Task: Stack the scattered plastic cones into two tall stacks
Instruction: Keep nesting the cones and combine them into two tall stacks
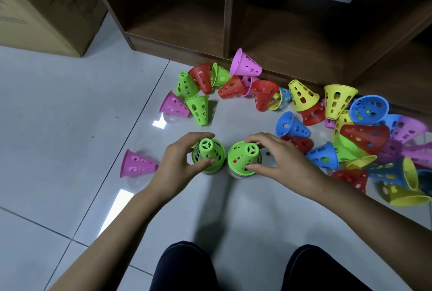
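Gripping the left stack [208,156] with curled fingers [201,135] of the left hand [177,162] and the right stack [244,157] likewise with the right hand [282,162], both upright on the floor [70,127] amid loose cones [301,96], probably to seat the tops squarely.

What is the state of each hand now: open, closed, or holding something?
Left hand: holding the left green cone, top of its stack.
Right hand: holding the right green cone, top of its stack.
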